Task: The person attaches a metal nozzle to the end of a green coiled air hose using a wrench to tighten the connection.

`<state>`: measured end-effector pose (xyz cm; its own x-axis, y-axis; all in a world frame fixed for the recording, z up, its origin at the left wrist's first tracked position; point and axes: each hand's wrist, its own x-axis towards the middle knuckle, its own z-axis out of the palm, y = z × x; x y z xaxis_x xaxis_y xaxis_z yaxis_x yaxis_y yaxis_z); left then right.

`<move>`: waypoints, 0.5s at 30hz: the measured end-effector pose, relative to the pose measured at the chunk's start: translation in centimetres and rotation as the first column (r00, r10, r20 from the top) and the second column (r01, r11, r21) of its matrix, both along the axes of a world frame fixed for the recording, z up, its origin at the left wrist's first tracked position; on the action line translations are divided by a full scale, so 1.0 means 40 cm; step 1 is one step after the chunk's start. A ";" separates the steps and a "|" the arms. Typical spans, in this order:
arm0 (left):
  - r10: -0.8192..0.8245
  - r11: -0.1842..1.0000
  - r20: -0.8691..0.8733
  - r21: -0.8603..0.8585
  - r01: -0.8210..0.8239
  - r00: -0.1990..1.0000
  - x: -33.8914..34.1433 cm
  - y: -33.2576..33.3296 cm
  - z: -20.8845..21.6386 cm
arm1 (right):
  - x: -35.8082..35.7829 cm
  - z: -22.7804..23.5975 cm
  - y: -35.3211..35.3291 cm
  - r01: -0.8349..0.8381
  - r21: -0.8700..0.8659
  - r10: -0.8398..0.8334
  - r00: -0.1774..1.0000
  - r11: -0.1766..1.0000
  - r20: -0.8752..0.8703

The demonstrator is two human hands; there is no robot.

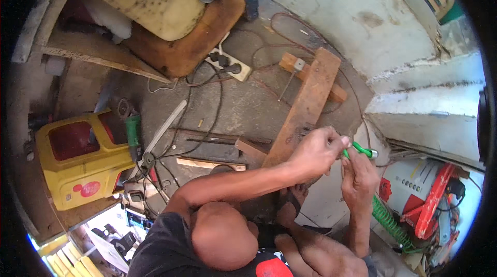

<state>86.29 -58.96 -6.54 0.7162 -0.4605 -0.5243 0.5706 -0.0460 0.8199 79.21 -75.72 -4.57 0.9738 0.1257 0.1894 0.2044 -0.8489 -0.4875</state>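
A bright green hose end (363,149) with a silver metal fitting sits between my two hands at right of centre. My right hand (360,176) is closed around the green hose, fingers upright. Reaching across from the left, my left hand (318,147) has its fingertips pinched right beside the hose; whatever small thing they grip is hidden. Below my right hand hangs a green coiled hose (388,220); I cannot tell whether it joins the held piece. A long wooden board (313,93) lies under and beyond my left hand, crossing a shorter wood block (337,92).
A white power strip (230,64) with plugs and trailing black cables lies on the floor. To the left are a yellow plastic casing (72,168) and a green angle grinder (133,132). A cushioned wooden chair (191,44) stands at the back. Red tools (435,202) lie at right.
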 end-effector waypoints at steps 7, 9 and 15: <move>0.133 0.961 -0.017 -0.241 -0.133 0.991 -0.006 0.003 -0.014 | 0.014 0.009 0.010 -0.029 -0.016 0.030 0.995 0.999 0.091; 0.160 0.949 0.001 -0.274 -0.153 0.987 -0.009 -0.012 -0.020 | 0.011 0.016 0.009 -0.021 -0.014 0.023 0.995 1.000 0.100; 0.114 0.980 0.144 -0.181 -0.087 0.983 -0.025 -0.010 -0.027 | 0.001 0.021 0.027 0.035 -0.026 -0.031 0.990 0.999 0.136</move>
<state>85.29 -59.35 -7.61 0.8291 -0.4561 -0.3233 0.4321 0.1558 0.8883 79.27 -74.65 -3.73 0.9432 0.1009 0.3166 0.2384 -0.8692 -0.4332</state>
